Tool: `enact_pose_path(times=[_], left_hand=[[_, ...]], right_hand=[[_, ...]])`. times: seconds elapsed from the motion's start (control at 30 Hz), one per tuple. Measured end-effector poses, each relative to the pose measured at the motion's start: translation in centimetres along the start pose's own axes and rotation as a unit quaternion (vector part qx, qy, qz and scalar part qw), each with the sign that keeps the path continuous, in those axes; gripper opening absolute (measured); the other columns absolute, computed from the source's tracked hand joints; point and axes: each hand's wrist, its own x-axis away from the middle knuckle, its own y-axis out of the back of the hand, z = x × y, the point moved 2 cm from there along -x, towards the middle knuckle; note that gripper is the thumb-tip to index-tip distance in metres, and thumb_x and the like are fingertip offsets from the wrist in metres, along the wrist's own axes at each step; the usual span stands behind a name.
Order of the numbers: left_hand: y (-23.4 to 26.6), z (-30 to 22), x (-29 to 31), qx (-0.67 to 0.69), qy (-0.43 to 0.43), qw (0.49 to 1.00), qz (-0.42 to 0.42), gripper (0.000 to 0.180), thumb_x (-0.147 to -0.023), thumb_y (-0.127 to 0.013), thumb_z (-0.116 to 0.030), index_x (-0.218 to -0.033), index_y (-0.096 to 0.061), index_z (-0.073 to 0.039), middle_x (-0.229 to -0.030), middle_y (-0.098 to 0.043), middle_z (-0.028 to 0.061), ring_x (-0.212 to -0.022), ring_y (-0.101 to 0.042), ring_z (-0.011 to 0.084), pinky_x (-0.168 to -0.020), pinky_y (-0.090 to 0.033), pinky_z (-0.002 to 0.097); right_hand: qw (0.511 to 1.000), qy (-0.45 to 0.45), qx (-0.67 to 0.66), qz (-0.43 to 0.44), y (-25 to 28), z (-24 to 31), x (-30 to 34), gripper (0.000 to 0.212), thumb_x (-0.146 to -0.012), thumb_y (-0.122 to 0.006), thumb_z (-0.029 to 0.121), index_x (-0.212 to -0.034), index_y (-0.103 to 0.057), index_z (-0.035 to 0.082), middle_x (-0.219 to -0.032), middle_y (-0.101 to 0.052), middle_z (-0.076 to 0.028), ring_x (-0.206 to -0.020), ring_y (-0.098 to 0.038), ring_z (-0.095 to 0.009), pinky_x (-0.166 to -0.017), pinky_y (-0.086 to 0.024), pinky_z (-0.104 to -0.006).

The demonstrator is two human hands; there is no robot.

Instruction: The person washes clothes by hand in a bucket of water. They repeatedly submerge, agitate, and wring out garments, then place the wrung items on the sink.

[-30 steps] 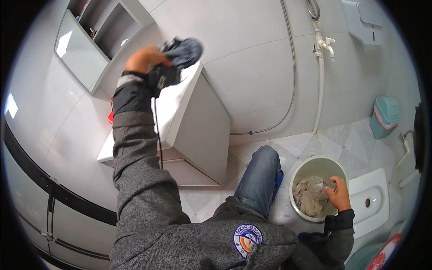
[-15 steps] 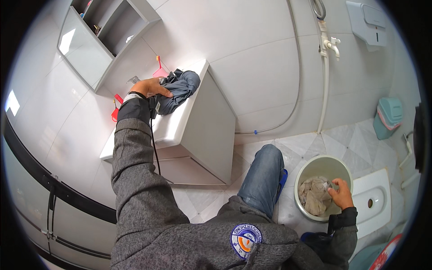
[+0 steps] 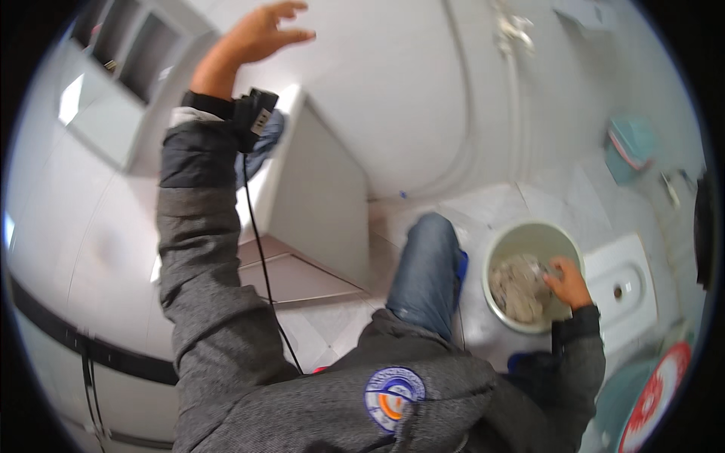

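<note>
My left hand (image 3: 260, 34) is raised in the air above the washbasin cabinet, fingers apart and holding nothing. Under its wrist, a blue-grey garment (image 3: 267, 145) lies on the white basin top (image 3: 289, 98), mostly hidden by the sleeve and a black box strapped to the wrist. Low on the right, my right hand (image 3: 571, 285) reaches into a pale round bucket (image 3: 532, 235). A crumpled beige cloth (image 3: 515, 288) lies in that bucket. The right thumb and fingers are closed on a lighter bit at the cloth's edge, slightly blurred.
A black cable (image 3: 260, 257) hangs from my left wrist. Right of the bucket is a white squat toilet (image 3: 619, 291). A teal bin (image 3: 628, 155) stands near the right wall, and a teal tub with a red-and-white round thing (image 3: 655, 400) sits at lower right. An open-shelved cabinet (image 3: 136, 57) hangs upper left.
My left hand has let go of the blue-grey garment and risen up and away from it. My right hand stays at the cloth in the bucket. The whole view has shifted.
</note>
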Motion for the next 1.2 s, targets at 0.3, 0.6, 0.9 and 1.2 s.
enact_pose_path(times=[0.3,0.6,0.9,1.2], left_hand=[[-16.2,-30.4,-5.7,0.503,-0.207,0.837,-0.056,0.034,-0.096,-0.063,-0.025,-0.119,-0.064,0.001,-0.107,-0.069,0.0166,-0.097,-0.067,0.0244,-0.084,-0.057,0.0374],[-39.6,-41.1,-0.9,0.926,0.209,0.213,0.232,0.061,-0.102,-0.036,-0.053,-0.121,-0.053,0.002,-0.104,-0.063,0.0135,-0.093,-0.059,0.0253,-0.081,-0.046,0.0373],[-47.8,-37.0,-2.5,0.943,0.289,0.056,0.153,0.043,-0.103,-0.037,-0.049,-0.104,-0.052,-0.01,-0.078,-0.06,0.0056,-0.069,-0.056,0.0224,-0.064,-0.046,0.0362],[-45.8,-35.5,-2.0,0.914,0.344,0.105,0.189,0.039,-0.105,-0.043,-0.041,-0.107,-0.056,-0.004,-0.077,-0.063,0.0095,-0.067,-0.057,0.0203,-0.066,-0.045,0.0308]], right_hand=[[0.99,-0.132,0.008,-0.05,2.7,0.4,0.3,0.042,-0.089,-0.069,0.039,-0.117,-0.062,0.008,-0.117,-0.059,-0.018,-0.108,-0.058,-0.033,-0.095,-0.047,-0.0384],[0.968,-0.225,-0.092,-0.055,2.0,-2.6,-2.8,0.04,-0.097,-0.06,0.039,-0.12,-0.061,0.006,-0.115,-0.063,-0.01,-0.109,-0.058,-0.023,-0.094,-0.047,-0.0348],[0.861,-0.41,0.072,0.291,-8.7,-12.7,-7.7,0.051,-0.089,-0.067,0.04,-0.129,-0.058,0.009,-0.131,-0.06,-0.021,-0.119,-0.059,-0.032,-0.1,-0.046,-0.0397],[0.82,-0.329,0.107,0.455,-26.3,-18.8,-7.4,0.099,-0.074,-0.074,0.053,-0.155,-0.03,0.017,-0.157,-0.028,-0.025,-0.145,-0.029,-0.039,-0.114,-0.033,-0.0496]])
